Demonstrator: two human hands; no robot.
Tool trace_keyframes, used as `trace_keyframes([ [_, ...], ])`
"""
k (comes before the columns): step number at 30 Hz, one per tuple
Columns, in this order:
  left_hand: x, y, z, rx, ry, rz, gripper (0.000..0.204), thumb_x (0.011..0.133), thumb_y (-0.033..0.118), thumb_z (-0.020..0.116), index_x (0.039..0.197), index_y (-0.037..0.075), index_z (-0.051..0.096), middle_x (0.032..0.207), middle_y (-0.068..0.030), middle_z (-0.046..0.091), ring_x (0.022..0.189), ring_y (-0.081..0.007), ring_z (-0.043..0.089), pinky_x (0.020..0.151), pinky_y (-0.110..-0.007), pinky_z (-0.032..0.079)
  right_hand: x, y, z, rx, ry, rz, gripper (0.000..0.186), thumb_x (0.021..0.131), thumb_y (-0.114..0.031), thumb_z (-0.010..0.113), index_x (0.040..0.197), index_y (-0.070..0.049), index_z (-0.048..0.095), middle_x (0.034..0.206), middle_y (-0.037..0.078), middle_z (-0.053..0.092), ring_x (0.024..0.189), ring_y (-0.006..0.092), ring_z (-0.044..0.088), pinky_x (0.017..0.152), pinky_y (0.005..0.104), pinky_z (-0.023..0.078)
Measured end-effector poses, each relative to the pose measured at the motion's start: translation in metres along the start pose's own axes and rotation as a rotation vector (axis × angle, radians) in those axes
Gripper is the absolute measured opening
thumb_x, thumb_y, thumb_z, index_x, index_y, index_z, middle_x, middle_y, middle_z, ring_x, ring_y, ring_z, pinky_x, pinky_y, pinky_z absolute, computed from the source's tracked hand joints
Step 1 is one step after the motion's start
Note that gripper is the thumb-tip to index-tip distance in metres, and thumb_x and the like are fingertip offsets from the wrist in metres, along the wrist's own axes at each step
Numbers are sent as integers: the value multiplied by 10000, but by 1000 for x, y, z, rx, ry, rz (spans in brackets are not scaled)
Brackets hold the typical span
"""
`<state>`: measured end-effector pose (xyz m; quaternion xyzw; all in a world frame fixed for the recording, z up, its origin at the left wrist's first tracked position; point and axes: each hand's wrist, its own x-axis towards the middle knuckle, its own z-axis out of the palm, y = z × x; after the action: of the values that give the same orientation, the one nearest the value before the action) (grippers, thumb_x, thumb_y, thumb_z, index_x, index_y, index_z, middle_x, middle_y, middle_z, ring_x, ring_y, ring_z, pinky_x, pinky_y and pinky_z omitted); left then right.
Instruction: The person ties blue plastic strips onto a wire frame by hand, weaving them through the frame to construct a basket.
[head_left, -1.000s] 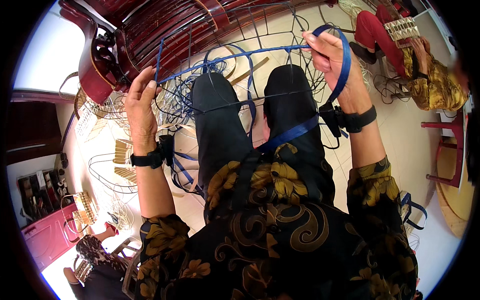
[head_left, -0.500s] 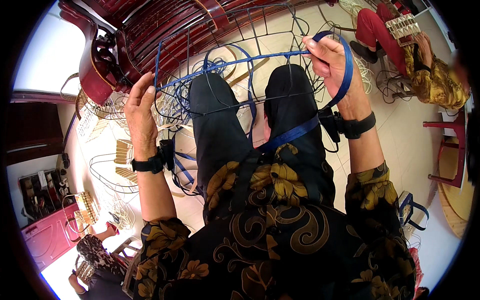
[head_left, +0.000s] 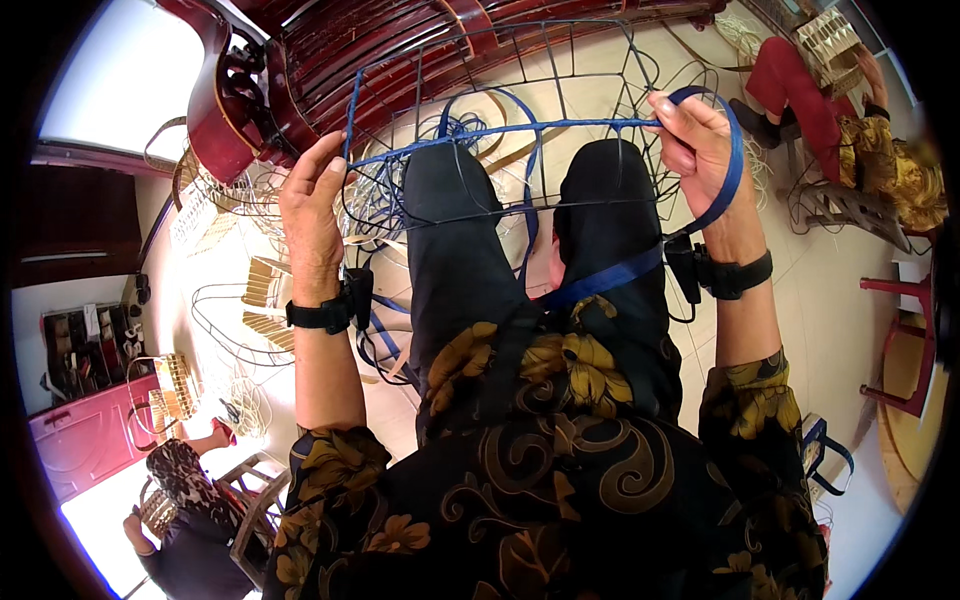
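Note:
A black wire basket frame (head_left: 560, 95) lies over my knees, tilted toward me. One long bar of it is wrapped in blue strip (head_left: 500, 131), as is a short upright at the left. My left hand (head_left: 313, 195) grips the frame's left corner between thumb and fingers. At the right end of the wrapped bar, my right hand (head_left: 697, 150) pinches the blue strip against the wire. The strip's free part, a flat blue band (head_left: 738, 165), loops around the right wrist side and runs down across my lap. Black straps with small boxes sit on both wrists.
Tangled strips and cords (head_left: 385, 165) cover the floor beyond my knees. A dark red wooden bench (head_left: 400, 65) stands ahead. Co-workers sit at the right (head_left: 800, 100) and lower left (head_left: 195, 540), holding woven pieces. A red stool (head_left: 905, 350) is at the right.
The whole view has shifted, so the frame and both hands appear farther right. Both hands keep their hold. The co-worker at the right has raised a hand by the woven piece.

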<state>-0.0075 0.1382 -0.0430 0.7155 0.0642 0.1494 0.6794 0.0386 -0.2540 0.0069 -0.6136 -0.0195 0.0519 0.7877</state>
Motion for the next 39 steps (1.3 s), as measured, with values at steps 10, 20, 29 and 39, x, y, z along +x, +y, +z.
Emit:
trace_keyframes([
  [10,-3,-3,1,11,11,-3,330,960,92,575,1271,-11,616,1207,-89,639,1045,-148,616,875,-304,536,-1,1,0,-23,9,6,201,916,-188,711,931,9,676,707,-29,523,513,20,335,478,203,229],
  [20,-6,-2,3,21,26,9,320,972,107,573,1266,-10,625,1158,-75,643,997,-134,615,860,-296,540,-4,1,3,-15,15,6,185,927,-183,699,946,-1,673,701,-44,497,522,22,335,489,200,237],
  [29,-6,-8,1,-24,27,7,311,981,109,574,1264,-6,627,1167,-72,643,991,-128,614,857,-292,544,-5,0,5,-14,-5,-4,189,924,-186,702,931,0,670,690,-52,473,526,22,329,495,202,234],
  [39,-6,-12,1,-47,29,-10,311,985,123,577,1265,-4,626,1182,-72,643,1007,-126,617,856,-290,546,-4,7,-7,-5,-15,-1,209,941,-144,672,1065,24,676,814,26,604,514,24,357,482,190,273],
])
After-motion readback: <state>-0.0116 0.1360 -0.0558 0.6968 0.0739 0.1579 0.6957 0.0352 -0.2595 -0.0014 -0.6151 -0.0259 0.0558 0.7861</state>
